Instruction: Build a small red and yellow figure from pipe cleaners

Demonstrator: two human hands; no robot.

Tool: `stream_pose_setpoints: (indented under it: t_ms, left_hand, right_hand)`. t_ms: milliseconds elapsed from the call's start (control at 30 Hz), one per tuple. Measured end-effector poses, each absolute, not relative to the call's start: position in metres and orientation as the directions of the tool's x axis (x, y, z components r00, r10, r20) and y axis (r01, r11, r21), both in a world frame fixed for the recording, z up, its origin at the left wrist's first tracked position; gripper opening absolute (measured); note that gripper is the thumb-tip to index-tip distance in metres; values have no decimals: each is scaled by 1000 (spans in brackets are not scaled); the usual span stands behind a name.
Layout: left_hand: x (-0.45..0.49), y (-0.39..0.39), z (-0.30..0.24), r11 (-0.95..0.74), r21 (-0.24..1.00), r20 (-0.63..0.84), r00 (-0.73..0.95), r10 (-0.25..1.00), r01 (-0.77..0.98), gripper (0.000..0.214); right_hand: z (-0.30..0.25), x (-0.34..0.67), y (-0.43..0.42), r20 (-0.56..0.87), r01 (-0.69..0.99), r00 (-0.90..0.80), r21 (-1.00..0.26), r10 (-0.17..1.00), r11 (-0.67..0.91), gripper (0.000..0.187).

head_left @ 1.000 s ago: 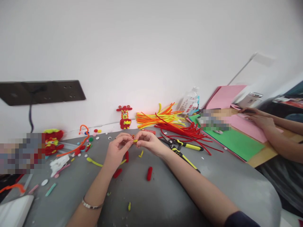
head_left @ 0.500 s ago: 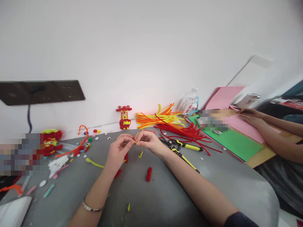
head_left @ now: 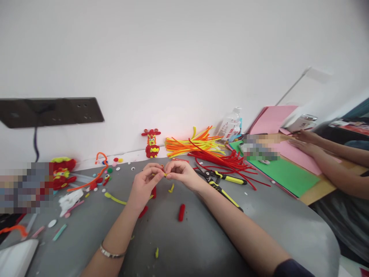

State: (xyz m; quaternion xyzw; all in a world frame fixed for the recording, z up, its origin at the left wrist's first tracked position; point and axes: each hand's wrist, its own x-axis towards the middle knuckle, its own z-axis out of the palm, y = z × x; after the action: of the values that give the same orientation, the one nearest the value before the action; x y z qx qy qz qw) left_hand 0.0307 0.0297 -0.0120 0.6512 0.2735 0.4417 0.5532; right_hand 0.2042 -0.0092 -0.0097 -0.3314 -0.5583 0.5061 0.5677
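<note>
Above the middle of the grey table, my left hand [head_left: 147, 184] and my right hand [head_left: 182, 174] meet fingertip to fingertip. Both pinch a small yellow piece of pipe cleaner [head_left: 165, 174], mostly hidden by the fingers. Under and beside them lie a short red pipe-cleaner roll [head_left: 181, 212], a bent yellow bit [head_left: 171, 188] and a longer yellow pipe cleaner [head_left: 115, 198], which passes behind my left wrist. Other red pieces are partly covered by my left hand. Beyond the hands stands a red and yellow figure [head_left: 152, 146] against the wall.
Yellow-handled pliers [head_left: 220, 181] lie right of my hands, by red pipe cleaners [head_left: 230, 161] and a yellow-orange bundle [head_left: 191, 145]. A bottle [head_left: 230, 125] stands behind. Small craft bits and a white crumpled tissue [head_left: 70, 201] lie left. A co-worker's hands [head_left: 305, 144] rest at pink paper, right.
My hands stay together with only slight finger movement at the yellow piece. At the right, the co-worker's far hand has shifted slightly.
</note>
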Motion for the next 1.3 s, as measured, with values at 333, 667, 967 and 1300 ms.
stream_pose_setpoints:
  t_ms: [333,667,967,1300]
  left_hand:
    - [31,25,-7,-228,966,258,463,848,-123,24]
    - [35,24,-10,-169,981,192,450,872,-92,25]
    - [34,25,-9,-216,973,228,491,841,-83,25]
    - [30,26,-3,-209,977,196,580,790,-46,24]
  right_hand:
    - [-8,204,-10,332,-179,-134,-935,934,307,22]
    - [-5,210,-11,489,16,-78,-871,869,492,19]
    - [-1,212,-16,484,150,-149,-851,862,503,18]
    - [-1,214,-16,488,236,-192,-819,852,522,26]
